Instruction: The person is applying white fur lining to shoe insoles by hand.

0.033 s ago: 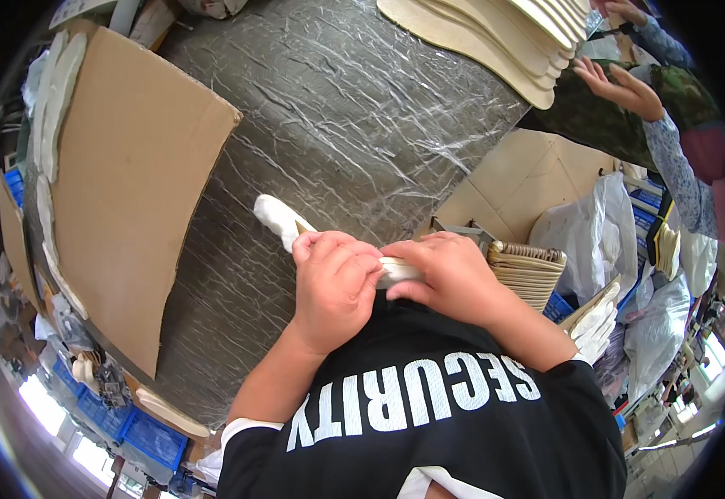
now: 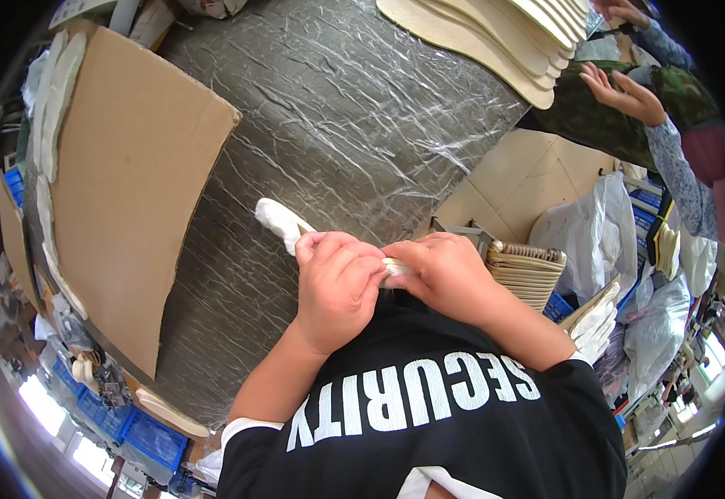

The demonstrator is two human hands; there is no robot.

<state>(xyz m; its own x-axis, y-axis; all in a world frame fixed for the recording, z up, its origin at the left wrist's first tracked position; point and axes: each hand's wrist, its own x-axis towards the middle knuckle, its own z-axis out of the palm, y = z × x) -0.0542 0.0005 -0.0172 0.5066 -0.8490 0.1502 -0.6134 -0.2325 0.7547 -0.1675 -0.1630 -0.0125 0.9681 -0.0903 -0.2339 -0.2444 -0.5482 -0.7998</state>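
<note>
A white cloth piece that looks like a glove (image 2: 276, 220) is drawn over a thin tan board, seen nearly edge-on in front of my body. Its rounded, lumpy end sticks out to the left past my left hand. My left hand (image 2: 336, 287) is closed around the middle of it, fingers curled over the top. Close beside it, my right hand (image 2: 454, 274) pinches the near end between thumb and fingers. A short bit of white cloth shows between the two hands. The rest of the piece lies hidden under my fingers.
Brown cardboard (image 2: 146, 166) lies at left on the dark, crinkled-film tabletop (image 2: 321, 108). Stacked tan flat forms (image 2: 470, 50) stand at the far right. More forms (image 2: 524, 274) and white gloves (image 2: 597, 324) are by my right arm. Another person's hand (image 2: 633, 100) shows at upper right.
My right thumb has closed in on the cloth, so less of it shows between my hands. My left hand has shifted very slightly right. The other person's hand has moved a little.
</note>
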